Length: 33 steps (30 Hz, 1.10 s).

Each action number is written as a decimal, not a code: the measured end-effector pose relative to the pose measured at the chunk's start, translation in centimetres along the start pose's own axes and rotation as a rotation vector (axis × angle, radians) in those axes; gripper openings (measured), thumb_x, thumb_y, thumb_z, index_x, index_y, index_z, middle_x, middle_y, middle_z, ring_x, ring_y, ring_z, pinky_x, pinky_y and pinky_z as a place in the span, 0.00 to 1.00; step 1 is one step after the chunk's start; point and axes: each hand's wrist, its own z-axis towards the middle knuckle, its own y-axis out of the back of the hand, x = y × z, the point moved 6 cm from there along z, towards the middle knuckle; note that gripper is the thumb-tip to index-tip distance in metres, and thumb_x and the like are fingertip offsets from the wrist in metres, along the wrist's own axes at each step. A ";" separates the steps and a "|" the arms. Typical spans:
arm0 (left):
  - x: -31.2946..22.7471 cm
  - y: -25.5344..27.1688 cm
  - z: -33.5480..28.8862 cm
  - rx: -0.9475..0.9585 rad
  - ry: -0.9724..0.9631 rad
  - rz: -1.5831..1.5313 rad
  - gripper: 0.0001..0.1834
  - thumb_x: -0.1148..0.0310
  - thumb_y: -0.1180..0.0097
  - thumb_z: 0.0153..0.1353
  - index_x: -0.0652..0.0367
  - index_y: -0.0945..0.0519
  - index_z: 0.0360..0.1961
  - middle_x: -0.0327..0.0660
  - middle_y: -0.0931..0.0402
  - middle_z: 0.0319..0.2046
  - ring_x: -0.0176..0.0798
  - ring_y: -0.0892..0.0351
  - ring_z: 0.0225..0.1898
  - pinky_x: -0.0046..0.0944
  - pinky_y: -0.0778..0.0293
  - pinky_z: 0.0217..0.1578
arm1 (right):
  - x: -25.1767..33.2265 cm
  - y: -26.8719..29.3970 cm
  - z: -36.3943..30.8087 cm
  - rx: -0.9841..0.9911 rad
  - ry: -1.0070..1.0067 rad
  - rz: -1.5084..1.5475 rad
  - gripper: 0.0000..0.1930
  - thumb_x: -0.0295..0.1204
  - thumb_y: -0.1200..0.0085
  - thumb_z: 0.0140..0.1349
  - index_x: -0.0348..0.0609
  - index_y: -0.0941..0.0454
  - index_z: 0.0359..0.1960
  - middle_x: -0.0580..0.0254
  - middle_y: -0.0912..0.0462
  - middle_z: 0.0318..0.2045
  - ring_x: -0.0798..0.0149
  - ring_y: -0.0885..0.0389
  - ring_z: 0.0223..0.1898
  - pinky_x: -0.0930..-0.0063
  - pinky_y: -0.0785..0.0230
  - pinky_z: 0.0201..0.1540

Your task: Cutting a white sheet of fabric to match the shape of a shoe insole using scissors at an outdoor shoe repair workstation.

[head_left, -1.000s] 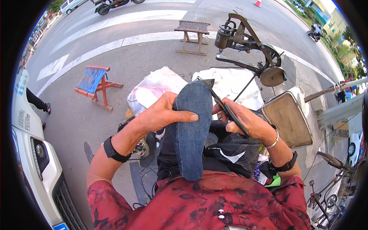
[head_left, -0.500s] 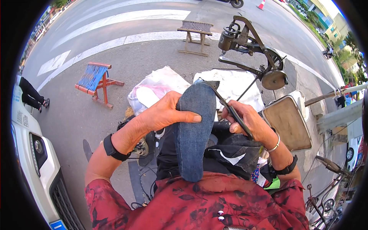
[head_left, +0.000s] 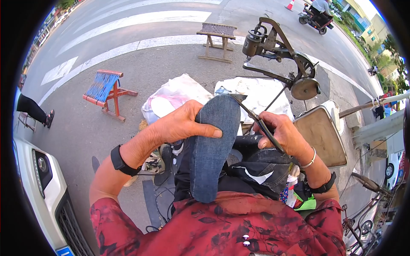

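A dark blue denim insole (head_left: pixel 215 145) stands upright in front of me, its narrower end down by my red shirt. My left hand (head_left: pixel 190 123) is closed on its left edge, thumb flat across the face. In my right hand (head_left: pixel 279 134) are dark scissors (head_left: pixel 271 137), gripped by the black handles. Their blades reach up to the insole's rounded top right edge, where a small dark scrap (head_left: pixel 240 97) sticks out. Behind the insole, the blades' far part is partly hidden.
A hand-cranked shoe sewing machine (head_left: pixel 279 53) stands ahead right, near a brown-topped seat (head_left: pixel 320 136). Two folding stools (head_left: pixel 102 89) are ahead. White cloths (head_left: pixel 260 96) lie beyond my hands. Shoes (head_left: pixel 156 162) and cables sit left of my legs; a white car (head_left: pixel 42 183) is at far left.
The insole's lower end has swung slightly left. Both hands shift a little, with the scissors still at the top edge. A motorbike has come into view on the road; the passer-by at left has moved.
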 end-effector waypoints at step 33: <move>-0.1 -0.7 -1.1 0.101 0.054 0.369 0.12 0.68 0.36 0.53 0.67 0.20 0.32 0.33 0.23 0.23 0.24 0.31 0.27 0.30 0.31 0.31 | 2.4 0.6 -1.1 0.000 0.128 -0.339 0.35 0.60 0.35 0.37 0.42 0.26 0.35 0.60 0.29 0.16 0.51 0.25 0.22 0.63 0.35 0.27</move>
